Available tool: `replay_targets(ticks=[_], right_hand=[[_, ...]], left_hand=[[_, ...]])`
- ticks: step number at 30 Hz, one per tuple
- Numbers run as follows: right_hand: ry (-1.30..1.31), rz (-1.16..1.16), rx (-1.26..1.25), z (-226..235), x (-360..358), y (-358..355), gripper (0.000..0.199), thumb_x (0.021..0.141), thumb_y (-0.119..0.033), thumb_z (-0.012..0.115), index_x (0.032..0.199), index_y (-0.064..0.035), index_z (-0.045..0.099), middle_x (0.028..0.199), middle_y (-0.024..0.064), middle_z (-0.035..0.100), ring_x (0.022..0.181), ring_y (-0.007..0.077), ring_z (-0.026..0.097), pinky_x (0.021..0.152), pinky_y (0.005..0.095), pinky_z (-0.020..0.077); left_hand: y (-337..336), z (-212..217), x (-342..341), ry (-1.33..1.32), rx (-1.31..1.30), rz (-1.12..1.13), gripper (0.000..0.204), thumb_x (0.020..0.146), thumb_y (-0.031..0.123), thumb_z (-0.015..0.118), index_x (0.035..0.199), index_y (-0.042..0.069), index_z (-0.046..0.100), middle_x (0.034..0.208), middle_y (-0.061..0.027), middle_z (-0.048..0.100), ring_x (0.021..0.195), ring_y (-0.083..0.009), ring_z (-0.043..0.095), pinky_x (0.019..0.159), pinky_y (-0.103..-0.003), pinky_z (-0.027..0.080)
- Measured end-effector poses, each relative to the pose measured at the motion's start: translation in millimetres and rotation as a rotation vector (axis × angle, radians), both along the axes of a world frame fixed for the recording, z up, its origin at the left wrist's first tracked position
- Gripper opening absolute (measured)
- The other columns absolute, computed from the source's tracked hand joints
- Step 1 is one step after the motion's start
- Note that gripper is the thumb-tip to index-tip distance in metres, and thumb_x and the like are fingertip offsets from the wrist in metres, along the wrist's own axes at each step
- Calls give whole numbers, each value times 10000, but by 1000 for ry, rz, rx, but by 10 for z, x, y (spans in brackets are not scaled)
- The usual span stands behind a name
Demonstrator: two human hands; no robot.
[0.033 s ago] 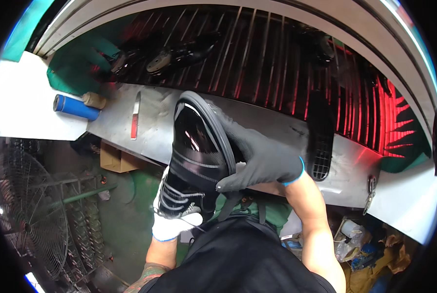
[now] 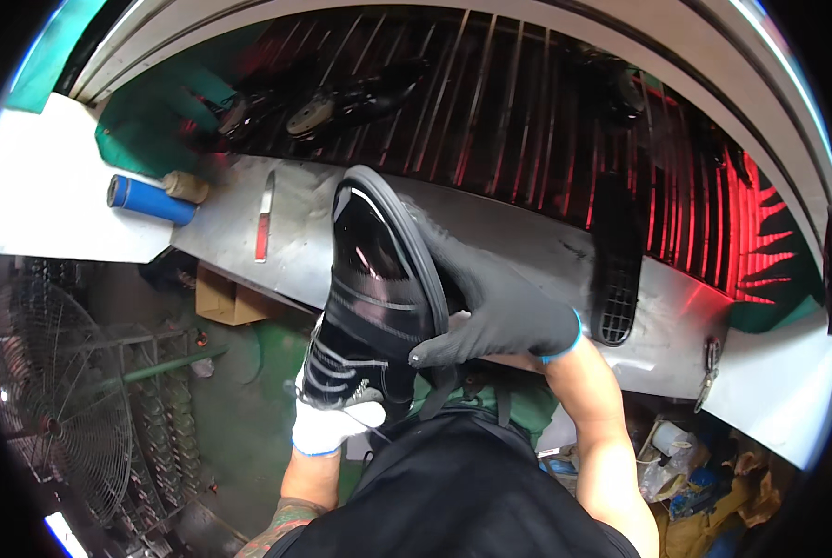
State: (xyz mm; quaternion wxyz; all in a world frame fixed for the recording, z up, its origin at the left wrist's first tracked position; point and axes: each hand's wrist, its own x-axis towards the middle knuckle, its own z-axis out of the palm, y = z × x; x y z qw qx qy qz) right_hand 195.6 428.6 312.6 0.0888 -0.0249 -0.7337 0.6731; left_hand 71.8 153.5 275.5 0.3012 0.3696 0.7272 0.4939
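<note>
A black lace-up shoe (image 2: 374,270) with a glossy toe and pale stitching is held upright in front of me, toe pointing away. My left hand (image 2: 332,423), in a white glove, is closed around its heel end near the laces. My right hand (image 2: 499,307), in a dark grey glove with a blue cuff, grips the sole edge on the right side, its thumb at the rim and its other fingers partly hidden behind the shoe. To the right, a black shoe sole (image 2: 616,270) with a gridded heel lies on the metal ledge (image 2: 527,242).
Beyond the ledge, red-lit slats (image 2: 518,112) carry several dark shoes (image 2: 351,102). A red-handled knife (image 2: 264,219) and a blue roll (image 2: 151,200) lie at left. A floor fan (image 2: 53,409) and a cardboard box (image 2: 225,298) stand below. Pliers (image 2: 710,372) hang at right.
The view has shifted slightly, with the ledge and slats sitting a little farther right. Both hands keep their hold on the shoe.
</note>
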Motion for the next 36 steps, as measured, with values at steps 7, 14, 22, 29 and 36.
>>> replay_targets(ticks=[7,14,22,29,36], right_hand=[[-93,-332,154,-158,100,-592,873,934,-288,807,1636,-75,334,1174,250,734,1032,379,759,836,399,614],[-221,-308,216,-82,192,-523,686,998,-187,677,1611,-69,390,794,192,720,686,336,744,679,407,587],[-255,-199,91,-136,235,-627,896,928,-105,678,1665,-22,176,1020,261,710,905,392,742,826,457,581],[169,-88,-677,-419,136,-776,846,1009,-168,599,1674,17,110,1647,188,384,1504,260,409,1230,411,332],[26,-351,-669,-426,76,-605,540,1152,-373,421,1550,-11,466,1449,133,609,1303,243,598,1158,391,437]], left_hand=[[-51,-240,69,-1173,287,275,516,1091,261,482,1522,-21,452,1453,-201,598,1297,-314,629,1086,-449,549],[94,-132,177,-897,197,109,488,1026,173,595,1473,-7,518,1394,-187,642,1253,-313,649,1046,-449,562],[106,-72,304,-849,306,282,804,846,69,807,1557,15,435,1483,-160,576,1324,-282,609,1090,-417,557],[87,-76,245,-388,167,209,1042,798,211,937,1616,8,325,1516,-164,540,1356,-273,576,1107,-427,526],[75,9,217,-232,124,-2,1176,728,240,991,1625,-24,278,1519,-149,541,1368,-250,567,1143,-413,478]])
